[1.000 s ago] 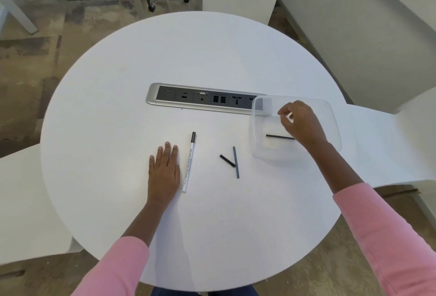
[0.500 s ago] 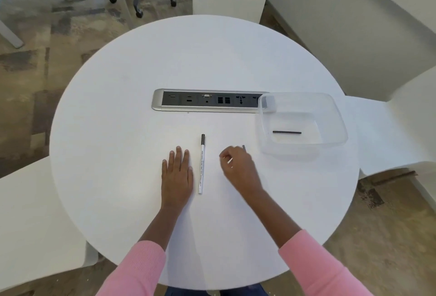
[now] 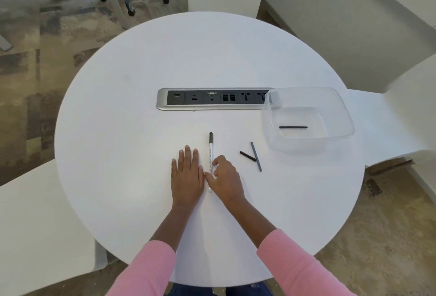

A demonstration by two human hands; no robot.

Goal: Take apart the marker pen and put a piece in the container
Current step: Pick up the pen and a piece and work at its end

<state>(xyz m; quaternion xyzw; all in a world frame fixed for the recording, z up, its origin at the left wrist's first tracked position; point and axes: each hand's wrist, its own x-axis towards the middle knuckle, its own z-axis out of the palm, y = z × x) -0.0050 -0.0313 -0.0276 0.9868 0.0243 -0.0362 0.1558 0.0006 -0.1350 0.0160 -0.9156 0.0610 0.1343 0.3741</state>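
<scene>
Pen barrel [image 3: 210, 162] lies on the white surface [image 3: 132, 130], tip end away from the person, dark nib section at the far end. Right hand [image 3: 225, 178] now sits against its near half, thumb and fingers curled around the barrel but not clearly closed on it; a second ago that hand was over the container, half a second ago over the loose pieces, so it has swept back left to the barrel empty. Left hand [image 3: 187, 177] stays flat, palm down, fingers spread, holding nothing, just left of the barrel. Two loose parts remain right of the barrel: a short black piece [image 3: 247, 156] and a longer grey rod [image 3: 256, 156], touching in a V, unmoved. Further right, the clear container [image 3: 342, 109] holds one thin black stick [image 3: 293, 127] on its floor, in the same spot as before. Container's far-left corner overlaps the socket strip [image 3: 212, 99] set in the surface. Judgement: one piece is already in, so the stated task looks met; the reach for the barrel suggests more stripping or another deposit. The grip seems unsettled, and the thin, round barrel could roll.
</scene>
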